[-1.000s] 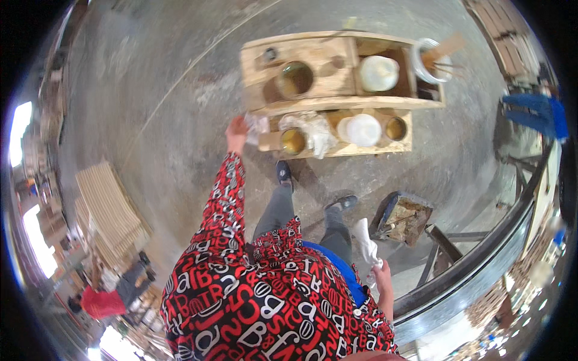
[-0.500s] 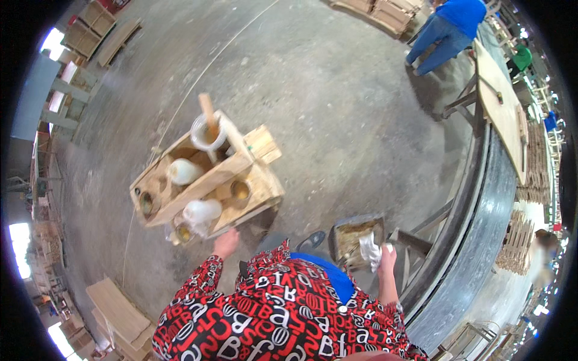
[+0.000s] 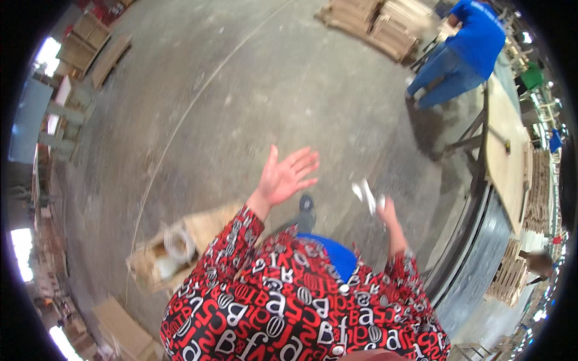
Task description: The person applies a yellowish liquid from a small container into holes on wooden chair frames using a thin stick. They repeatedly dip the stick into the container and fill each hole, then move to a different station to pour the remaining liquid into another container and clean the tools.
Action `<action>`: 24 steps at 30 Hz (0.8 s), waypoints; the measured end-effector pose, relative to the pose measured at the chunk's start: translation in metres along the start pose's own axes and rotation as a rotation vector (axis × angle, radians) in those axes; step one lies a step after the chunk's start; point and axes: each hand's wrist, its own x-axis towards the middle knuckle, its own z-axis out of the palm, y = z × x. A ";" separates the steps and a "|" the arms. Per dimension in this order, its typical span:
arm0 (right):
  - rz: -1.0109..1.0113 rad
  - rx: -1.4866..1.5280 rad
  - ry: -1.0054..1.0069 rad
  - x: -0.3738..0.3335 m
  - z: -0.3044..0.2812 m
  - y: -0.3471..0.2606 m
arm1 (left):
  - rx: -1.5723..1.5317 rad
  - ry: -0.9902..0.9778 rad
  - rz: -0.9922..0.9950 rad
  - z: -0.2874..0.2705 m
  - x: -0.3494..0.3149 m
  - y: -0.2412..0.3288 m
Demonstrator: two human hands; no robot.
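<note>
My left hand [image 3: 288,175] is raised in front of me, palm up, fingers spread, with nothing in it. To its right, my right hand [image 3: 388,212] is closed around a crumpled white cloth [image 3: 365,194], one end of which sticks out above the fingers; whether it is cloth or paper is hard to tell through the blur. A wooden box [image 3: 201,231] stands on the floor at the lower left, partly behind my left sleeve. In it are a clear plastic cup [image 3: 179,243] and a white bottle [image 3: 169,266], both blurred.
A long metal-topped bench [image 3: 478,256] runs along my right, with a wooden board [image 3: 504,150] on its far part. A person in a blue shirt [image 3: 478,30] stands beside it. Stacked boards [image 3: 385,24] lie at the back; wooden panels [image 3: 126,328] lie at the lower left.
My left hand has left the wooden box's edge and risen with fingers spread. The box now sits lower and nearer in view. The right hand, with the white cloth, has moved up from the tray.
</note>
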 end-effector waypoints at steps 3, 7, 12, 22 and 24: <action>0.329 -0.074 -0.125 -0.012 -0.027 0.064 | 0.271 0.126 0.080 -0.035 0.099 0.064; 0.774 0.005 -0.017 -0.066 -0.060 0.069 | 0.688 0.406 0.404 -0.006 0.224 0.155; 0.816 -0.098 -0.400 0.112 -0.057 0.001 | 1.914 0.519 0.760 0.015 0.360 0.293; -0.370 0.040 0.030 0.798 -0.227 -0.466 | 1.657 0.946 -0.238 -0.028 0.457 0.478; -0.308 0.144 0.065 0.890 -0.278 -0.546 | 1.643 0.860 -0.235 -0.025 0.514 0.531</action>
